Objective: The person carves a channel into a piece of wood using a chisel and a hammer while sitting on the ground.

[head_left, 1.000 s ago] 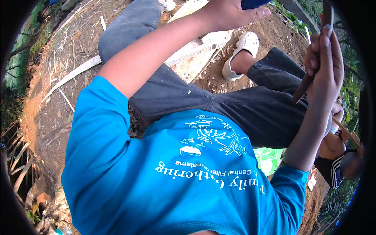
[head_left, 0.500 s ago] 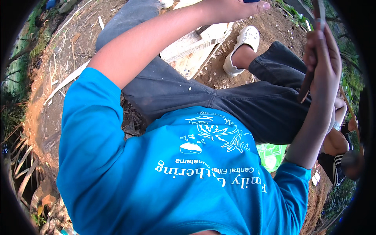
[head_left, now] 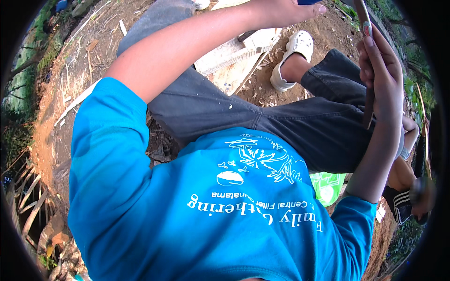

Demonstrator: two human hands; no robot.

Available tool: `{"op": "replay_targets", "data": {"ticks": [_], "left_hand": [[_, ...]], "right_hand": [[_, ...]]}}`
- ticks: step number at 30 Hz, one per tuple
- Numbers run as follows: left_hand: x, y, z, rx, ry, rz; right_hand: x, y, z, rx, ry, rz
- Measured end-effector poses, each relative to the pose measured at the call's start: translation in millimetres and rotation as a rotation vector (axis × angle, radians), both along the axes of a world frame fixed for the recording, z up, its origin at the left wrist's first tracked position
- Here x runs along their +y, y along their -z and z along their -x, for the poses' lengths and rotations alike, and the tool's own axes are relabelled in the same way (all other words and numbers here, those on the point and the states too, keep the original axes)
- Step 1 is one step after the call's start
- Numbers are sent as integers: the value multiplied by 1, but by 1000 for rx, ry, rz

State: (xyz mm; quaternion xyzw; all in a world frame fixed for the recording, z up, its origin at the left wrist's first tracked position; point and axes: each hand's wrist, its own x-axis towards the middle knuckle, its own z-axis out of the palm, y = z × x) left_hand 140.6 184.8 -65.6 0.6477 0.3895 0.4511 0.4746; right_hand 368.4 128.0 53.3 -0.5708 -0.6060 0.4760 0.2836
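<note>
My left hand (head_left: pixel 281 13) is at the top edge, its thumb stretched out to the right under a blue object (head_left: pixel 309 2). Only a sliver of that object shows; the hand's other fingers are cut off by the edge. On the right, my raised right hand (head_left: pixel 383 70) is wrapped round a slim brown wooden handle (head_left: pixel 363 16) with a small red and green sticker. The handle's lower end sticks out below the fist beside my wrist, while its upper end leaves the picture. Below my left forearm lies a pale piece of cut wood (head_left: pixel 225 58) between my legs.
My right foot wears a cream clog (head_left: pixel 300 44) on bare soil strewn with wood chips. A bright green bag (head_left: pixel 327 187) lies beside my right thigh. Another person's arm (head_left: pixel 410 136) shows close behind my right forearm. Dry sticks (head_left: pixel 30 201) lie at far left.
My right hand has shifted slightly left, and the wooden handle's upper end has swung left. My left hand has moved very slightly right; more of the blue object shows.
</note>
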Motion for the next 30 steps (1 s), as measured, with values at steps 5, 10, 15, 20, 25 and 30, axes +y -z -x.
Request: {"op": "replay_targets", "data": {"ticks": [5,10,15,20,25,30], "left_hand": [[0,3,-4,-26,1,-14],[2,2,-4,-5,29,-10],[1,1,-2,109,13,47],[2,3,-1,87,22,50],[4,9,-3,35,35,19],[3,10,-3,23,48,12]], "right_hand": [[6,0,-11,113,49,-109],[8,1,-12,127,24,-81],[7,6,-11,-50,106,-28],[2,9,-8,-19,36,63],[5,12,-8,28,112,-95],[6,12,-8,-11,120,-27]]}}
